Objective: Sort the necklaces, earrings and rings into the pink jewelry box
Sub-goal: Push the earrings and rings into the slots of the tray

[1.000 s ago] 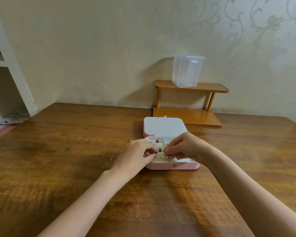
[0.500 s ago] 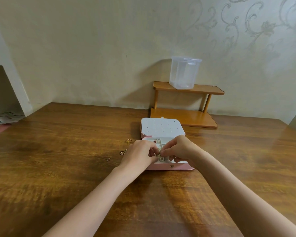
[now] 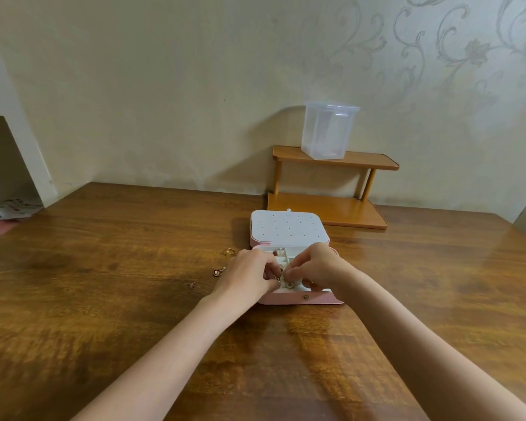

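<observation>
The pink jewelry box (image 3: 304, 298) lies open on the wooden table, its white dotted lid (image 3: 288, 226) flat behind the tray. My left hand (image 3: 249, 273) and my right hand (image 3: 315, 267) meet over the front compartments, and both pinch a small gold piece of jewelry (image 3: 287, 282) between their fingertips. Small items lie in the white compartments, partly hidden by my fingers. Left of the box on the table lie a gold ring (image 3: 230, 252), a round pendant earring (image 3: 218, 271) and a tiny earring (image 3: 192, 285).
A two-tier wooden shelf (image 3: 331, 189) stands behind the box against the wall, with a clear plastic container (image 3: 328, 130) on its top tier. A white shelving unit (image 3: 12, 141) with papers stands at the far left.
The view has shifted slightly, so the box sits a little left and lower. Both hands stay over the front compartments, fingers working closer together on the small gold piece.
</observation>
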Demonstrator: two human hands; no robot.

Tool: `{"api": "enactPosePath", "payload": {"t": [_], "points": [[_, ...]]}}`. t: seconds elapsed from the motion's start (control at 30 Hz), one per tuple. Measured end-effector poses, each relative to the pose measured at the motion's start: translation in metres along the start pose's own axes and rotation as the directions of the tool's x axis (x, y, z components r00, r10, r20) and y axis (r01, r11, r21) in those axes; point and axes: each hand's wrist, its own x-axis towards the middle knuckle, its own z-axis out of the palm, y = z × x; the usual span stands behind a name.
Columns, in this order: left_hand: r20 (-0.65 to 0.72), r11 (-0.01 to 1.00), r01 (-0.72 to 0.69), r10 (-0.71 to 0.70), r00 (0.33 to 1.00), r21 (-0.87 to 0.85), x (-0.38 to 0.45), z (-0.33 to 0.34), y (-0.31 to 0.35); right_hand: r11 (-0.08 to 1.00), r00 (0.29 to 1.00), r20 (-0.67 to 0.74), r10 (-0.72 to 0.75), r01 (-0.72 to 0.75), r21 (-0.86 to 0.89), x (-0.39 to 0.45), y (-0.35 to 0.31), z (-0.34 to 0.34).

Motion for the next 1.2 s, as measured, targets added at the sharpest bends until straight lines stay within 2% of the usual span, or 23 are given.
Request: {"api": "enactPosePath", "payload": {"t": [0.13, 0.23, 0.43, 0.6, 0.83, 0.93, 1.0, 1.1, 1.2], "points": [[0.004, 1.0, 0.004, -0.004, 1.0, -0.005, 0.0, 0.0, 0.0, 0.998, 0.998, -0.042, -0.054, 0.052, -0.032, 0.002, 0.002, 0.004], [0.003, 1.0, 0.003, -0.003, 1.0, 0.0, 0.0, 0.0, 0.0, 0.995, 0.995, 0.0, -0.102, 0.102, -0.006, 0.001, 0.003, -0.004], [0.008, 1.0, 0.007, -0.007, 1.0, 0.009, -0.001, 0.0, 0.001, 0.968, 0.977, 0.063, -0.202, 0.209, -0.137, -0.001, 0.005, -0.012], [0.006, 1.0, 0.008, -0.008, 1.0, 0.017, -0.002, -0.002, 0.002, 0.955, 0.97, -0.063, -0.235, 0.218, -0.203, -0.003, 0.006, 0.004], [0.014, 0.999, -0.005, 0.004, 1.0, 0.038, -0.002, -0.003, 0.003, 0.966, 0.958, -0.237, -0.162, 0.105, -0.235, 0.001, 0.008, 0.021], [0.017, 0.999, -0.002, 0.001, 1.0, 0.046, -0.002, -0.004, 0.004, 0.955, 0.941, -0.287, -0.178, 0.094, -0.282, 0.003, 0.007, 0.028], [0.016, 0.999, 0.006, -0.007, 1.0, 0.043, -0.002, -0.003, 0.004, 0.946, 0.942, -0.275, -0.193, 0.104, -0.307, 0.001, 0.006, 0.027], [0.013, 0.999, 0.001, -0.002, 1.0, 0.035, -0.001, -0.003, 0.003, 0.969, 0.965, -0.187, -0.185, 0.147, -0.2, -0.004, 0.007, 0.01], [0.009, 0.999, -0.006, 0.006, 1.0, 0.039, -0.001, -0.002, 0.002, 0.937, 0.95, -0.098, -0.297, 0.269, -0.224, -0.008, 0.009, -0.009]]}}
